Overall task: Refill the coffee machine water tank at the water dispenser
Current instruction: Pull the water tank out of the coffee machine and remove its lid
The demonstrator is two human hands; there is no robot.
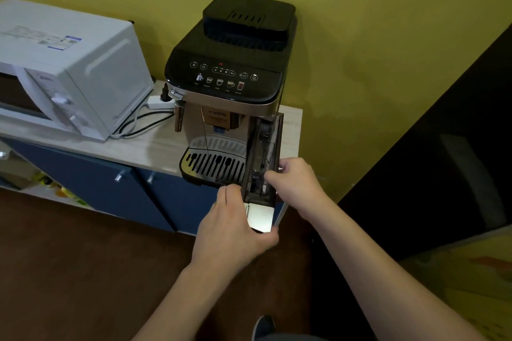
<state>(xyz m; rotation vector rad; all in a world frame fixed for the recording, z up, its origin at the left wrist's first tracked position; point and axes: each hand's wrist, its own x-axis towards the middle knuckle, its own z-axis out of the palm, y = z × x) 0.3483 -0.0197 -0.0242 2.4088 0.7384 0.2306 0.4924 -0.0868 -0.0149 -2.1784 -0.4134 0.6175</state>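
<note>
A black and silver coffee machine (230, 77) stands on a light wooden counter (149, 147). Its narrow, smoky transparent water tank (263, 152) sticks partway out of the machine's right front side, past the counter edge. My left hand (235, 227) grips the tank's front end from the left and below, by its pale front panel. My right hand (296, 183) holds the tank's right wall, fingers curled over the top rim. No water dispenser is in view.
A white microwave (63, 69) sits on the counter to the left, with a power strip (160, 102) and cables between it and the machine. Blue cabinet doors (110, 183) lie below. A dark panel (443, 160) stands at the right; a yellow wall is behind.
</note>
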